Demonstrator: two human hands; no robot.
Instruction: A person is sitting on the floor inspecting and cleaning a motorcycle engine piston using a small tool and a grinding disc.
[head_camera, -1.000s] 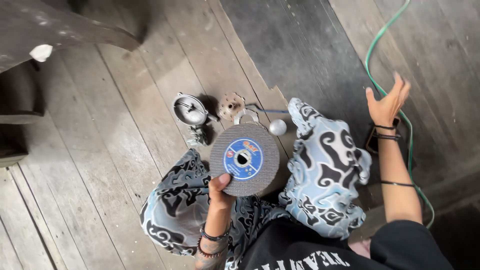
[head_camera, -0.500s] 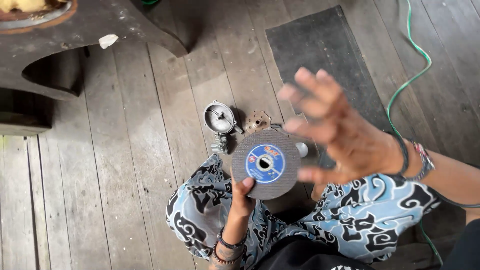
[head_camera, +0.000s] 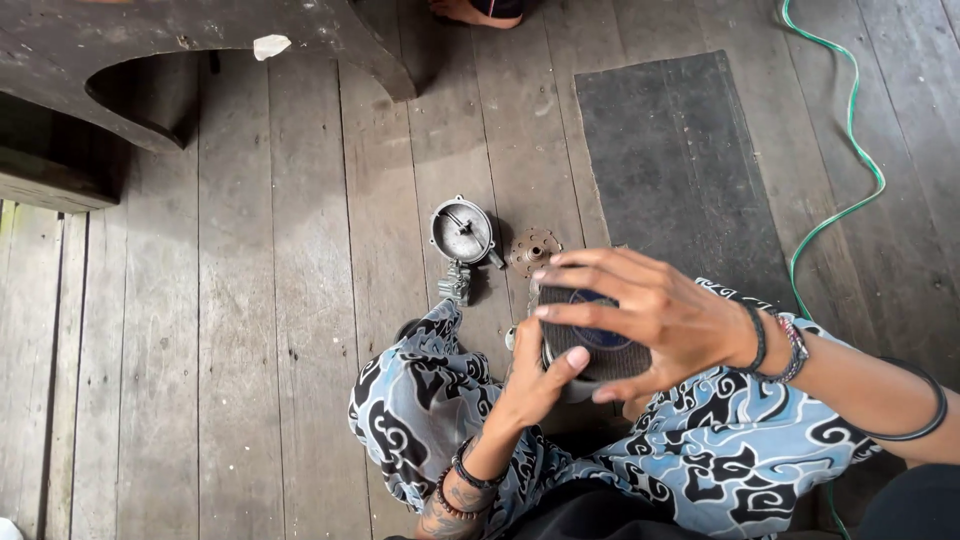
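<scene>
Sitting on a weathered grey plank floor (head_camera: 250, 330), the person held a round grey abrasive disc with a blue centre label (head_camera: 590, 345) above the lap, between both hands. The left hand (head_camera: 535, 380) gripped the disc from below, its thumb pressed on the lower face and its fingers closed behind the rim. The right hand (head_camera: 650, 315) lay across the top of the disc, fingers spread and curled over the upper and left edge, thumb near the lower rim; it covered most of the label. Both hands were thus closed on the same disc.

Just beyond the disc, on the planks, lay a round silver metal housing cover (head_camera: 463, 232), a small brownish perforated flange (head_camera: 533, 247) beside it to the right, and a small grey metal fitting (head_camera: 455, 283) near the person's knee. A dark rectangular rubber mat (head_camera: 680, 160) lay farther right, with a green cable (head_camera: 850, 190) curving past it. A dark carved wooden bench (head_camera: 150, 50) stood at upper left.
</scene>
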